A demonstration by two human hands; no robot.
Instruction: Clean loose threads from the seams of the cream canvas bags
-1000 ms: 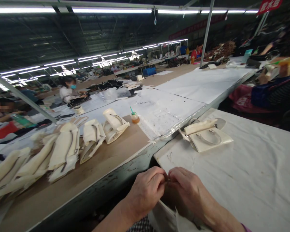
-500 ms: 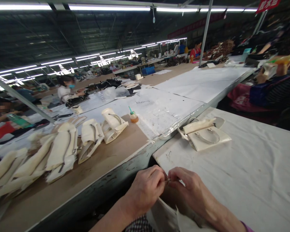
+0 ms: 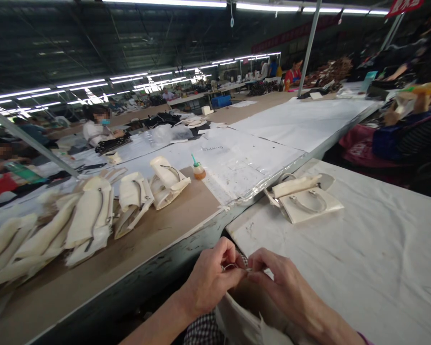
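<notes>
Over my lap, a cream handbag piece [image 3: 239, 318] stands with its open, tan-lined mouth towards me. At its far edge my left hand [image 3: 210, 280] is closed in a pinch, forefinger arched above the thumb. A thin pale loop, perhaps thread or edging, shows between those fingers. Right beside it, my right hand [image 3: 283, 282] pinches the same edge, fingers curled and pressed together. The two sets of fingertips nearly meet. Exactly what lies between them is too small to make out. My hands hide much of the rim.
A cream handbag with handles [image 3: 311, 203] lies on the white-covered table [image 3: 380, 249] to the right. Several unfinished cream bag pieces [image 3: 89, 215] line the brown-covered bench [image 3: 187, 220] at left, near a green-tipped glue bottle [image 3: 198, 170]. A masked co-worker [image 3: 96, 127] sits beyond.
My left hand has rolled, its forefinger lifting into an arch so the pale loop shows. My right hand keeps its pinch almost in place. The view has shifted slightly.
</notes>
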